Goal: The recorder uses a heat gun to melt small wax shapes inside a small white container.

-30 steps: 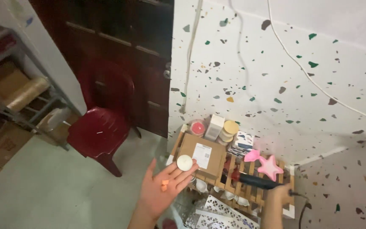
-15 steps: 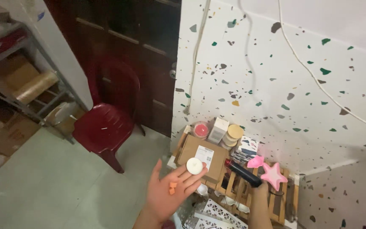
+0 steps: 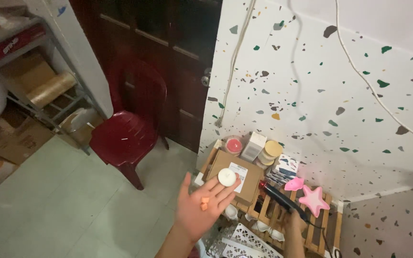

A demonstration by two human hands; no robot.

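The left hand (image 3: 201, 208) is stretched out flat with the palm up and the fingers spread wide, so it closes on nothing; things only lie on it. On the fingertips rests a small round white candle (image 3: 226, 177), and in the middle of the palm lie two small orange pieces (image 3: 204, 203), close to each other. The candle is a flat disc with no real long axis; its broad face is turned up. It is at the far end of the hand, toward the brown cardboard box (image 3: 239, 177) which is just behind it. The right hand (image 3: 295, 223) is lower, at the bottom edge of the view, and mostly hidden; it is closed around the handle of a dark heat tool (image 3: 279, 199) with a red band near its tip. The long axis of the tool runs from the right hand up and to the left, so its tip points toward the box and the candle, but tip and candle are apart. Of the two hands, the left one carries the candle and the right one is the nearer to the tool. Under both hands is a low wooden slatted rack (image 3: 328, 228) against the speckled wall (image 3: 321, 95). On the rack, at its far edge near the wall, stand a red candle jar (image 3: 233, 145), a white carton (image 3: 253, 145) and a stack of round tins (image 3: 269, 152). Near its right end lie two pink star-shaped moulds (image 3: 313, 199). A dark red plastic chair (image 3: 127, 134) stands on the floor to the left.
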